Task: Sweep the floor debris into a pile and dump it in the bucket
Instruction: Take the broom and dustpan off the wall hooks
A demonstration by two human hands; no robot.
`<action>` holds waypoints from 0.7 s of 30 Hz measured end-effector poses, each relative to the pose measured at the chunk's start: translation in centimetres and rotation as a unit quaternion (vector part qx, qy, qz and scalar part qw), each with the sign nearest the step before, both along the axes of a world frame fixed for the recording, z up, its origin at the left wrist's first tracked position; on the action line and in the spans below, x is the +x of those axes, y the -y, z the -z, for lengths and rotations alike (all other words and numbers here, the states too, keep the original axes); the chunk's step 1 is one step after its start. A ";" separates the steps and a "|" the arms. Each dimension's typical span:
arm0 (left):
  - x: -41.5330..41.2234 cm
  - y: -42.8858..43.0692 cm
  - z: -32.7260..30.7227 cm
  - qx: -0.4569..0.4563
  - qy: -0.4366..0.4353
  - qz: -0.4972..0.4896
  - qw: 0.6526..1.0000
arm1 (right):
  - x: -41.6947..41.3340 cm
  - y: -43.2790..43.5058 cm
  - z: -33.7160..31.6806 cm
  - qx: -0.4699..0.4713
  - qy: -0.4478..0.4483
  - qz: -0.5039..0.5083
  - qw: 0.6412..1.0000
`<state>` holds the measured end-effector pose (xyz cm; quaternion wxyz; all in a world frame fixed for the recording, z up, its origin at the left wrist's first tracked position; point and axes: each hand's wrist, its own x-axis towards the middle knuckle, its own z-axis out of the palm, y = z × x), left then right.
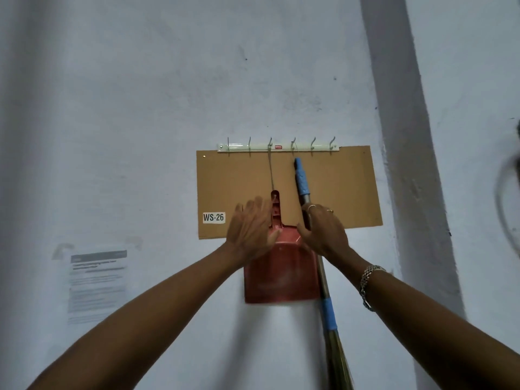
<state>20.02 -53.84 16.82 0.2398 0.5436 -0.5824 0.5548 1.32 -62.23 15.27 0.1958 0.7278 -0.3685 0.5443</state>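
Far left on the wall (pixel 140 108), a printed paper notice (pixel 97 285) is stuck up; its text is too blurred to read. Right of it, a brown cardboard panel (pixel 233 178) carries a white label "WS-26" (pixel 213 217) at its lower left and a pale hook rail (pixel 278 148) along its top edge.

Left hand (pixel 250 229): grip spread, fingers straight and motion-blurred, lying over the left side of the dustpan's handle. Whether it touches, I cannot tell.

Red dustpan (pixel 281 277): hangs flat against the wall by a thin string (pixel 270 170) from a middle hook, pan end down, extending below the panel.

Broom (pixel 302 178): just right of the dustpan, upright with a slight tilt, blue-capped handle end near the next hook, blue band lower down, bristles (pixel 337 361) at the bottom edge.

Right hand (pixel 323 229): grip curled round the broom shaft just under the blue cap. A ring (pixel 311 207) shows on one finger, and a metal bracelet (pixel 368 282) on the wrist.

Right side: a grey vertical strip (pixel 408 164) runs down the wall.
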 end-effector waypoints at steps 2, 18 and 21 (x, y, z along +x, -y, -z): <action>0.3 2.6 -1.7 -0.022 -0.033 0.013 0.999 | 0.7 1.7 -1.5 -0.007 0.000 0.004 1.000; -0.9 14.9 -10.8 -0.022 -0.163 0.087 0.983 | 3.5 12.7 -14.7 -0.068 0.064 -0.016 0.996; -1.0 16.5 -11.9 -0.025 -0.216 0.096 0.971 | 4.0 14.2 -16.1 -0.065 0.080 -0.022 0.994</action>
